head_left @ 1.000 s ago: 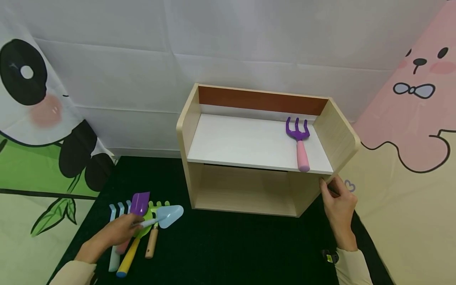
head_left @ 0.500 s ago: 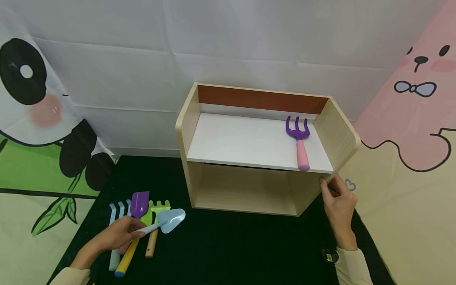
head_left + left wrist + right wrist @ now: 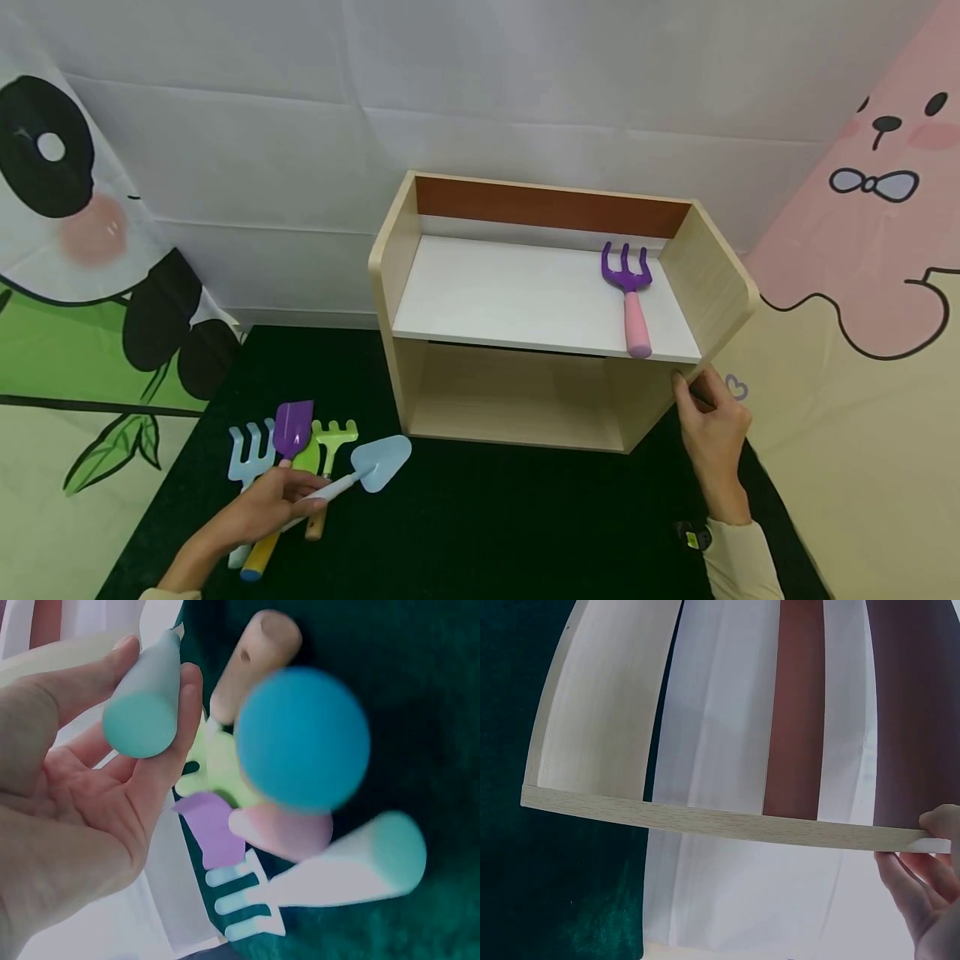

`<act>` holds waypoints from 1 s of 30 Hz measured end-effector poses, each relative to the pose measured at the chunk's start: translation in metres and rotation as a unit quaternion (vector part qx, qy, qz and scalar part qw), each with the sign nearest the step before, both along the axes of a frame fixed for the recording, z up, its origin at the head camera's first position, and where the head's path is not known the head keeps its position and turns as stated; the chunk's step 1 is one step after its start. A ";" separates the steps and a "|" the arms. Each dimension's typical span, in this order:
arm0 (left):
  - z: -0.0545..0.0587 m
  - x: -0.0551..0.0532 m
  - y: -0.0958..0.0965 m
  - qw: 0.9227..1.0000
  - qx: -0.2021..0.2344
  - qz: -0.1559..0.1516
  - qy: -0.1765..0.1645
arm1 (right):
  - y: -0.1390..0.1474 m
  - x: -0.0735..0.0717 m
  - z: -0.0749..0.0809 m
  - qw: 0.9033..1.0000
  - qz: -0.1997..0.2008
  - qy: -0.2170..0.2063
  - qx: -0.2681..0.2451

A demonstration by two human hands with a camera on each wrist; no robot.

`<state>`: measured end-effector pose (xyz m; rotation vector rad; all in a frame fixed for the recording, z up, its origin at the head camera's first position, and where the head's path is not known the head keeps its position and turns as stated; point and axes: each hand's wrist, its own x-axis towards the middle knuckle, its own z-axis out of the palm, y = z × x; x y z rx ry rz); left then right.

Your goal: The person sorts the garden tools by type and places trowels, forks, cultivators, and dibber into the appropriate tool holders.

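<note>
My left hand [image 3: 277, 504] pinches the pale handle of a light blue garden trowel [image 3: 382, 461], its blade pointing right and away. In the left wrist view the trowel's handle end [image 3: 142, 720] sits between thumb and fingers. My right hand [image 3: 716, 437] grips the front edge of the right side panel of a small wooden shelf unit [image 3: 487, 292], thumb inside and fingers outside. On its white upper board lies a purple hand fork [image 3: 628, 283] with a pink handle. Below my left hand lie a light blue rake [image 3: 251, 454], a purple shovel [image 3: 292, 427] and a green rake [image 3: 335, 437].
A yellow handle [image 3: 258, 558] with a blue end lies among the tools, partly under my left hand. The shelf's lower compartment [image 3: 517, 396] faces the front. Dark green cloth [image 3: 510, 525] covers the table, and a white sheet [image 3: 480, 83] hangs behind the shelf.
My left hand has moved right with the light blue trowel, away from the tools' left side, uncovering more of the light blue rake. The right hand stays on the shelf.
</note>
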<state>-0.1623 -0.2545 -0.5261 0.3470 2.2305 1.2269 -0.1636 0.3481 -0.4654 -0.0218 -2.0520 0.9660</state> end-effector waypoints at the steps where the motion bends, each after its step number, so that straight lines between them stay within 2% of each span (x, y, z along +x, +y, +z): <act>1: 0.000 0.001 0.003 1.000 0.003 0.006 -0.006 | 0.000 0.000 0.000 1.000 0.000 -0.001 0.000; 6: -0.004 0.006 0.016 1.000 0.015 0.011 -0.015 | -0.001 0.001 0.001 1.000 -0.001 -0.002 0.000; 10: -0.005 0.009 0.027 0.999 0.030 0.007 -0.006 | -0.002 0.001 0.001 1.000 0.001 -0.002 -0.001; 13: -0.006 0.011 0.036 0.999 0.039 0.021 -0.008 | -0.002 0.000 0.001 1.000 0.001 -0.004 0.000; 18: -0.005 0.013 0.051 0.997 0.044 0.060 -0.023 | -0.002 0.000 0.000 1.000 0.000 -0.004 -0.002; 24: -0.011 0.014 0.074 0.995 0.034 0.096 -0.012 | -0.002 0.001 0.001 1.000 -0.005 -0.006 0.000; 30: -0.018 0.013 0.098 0.987 0.018 0.156 -0.023 | -0.002 0.001 0.002 1.000 -0.004 0.001 -0.001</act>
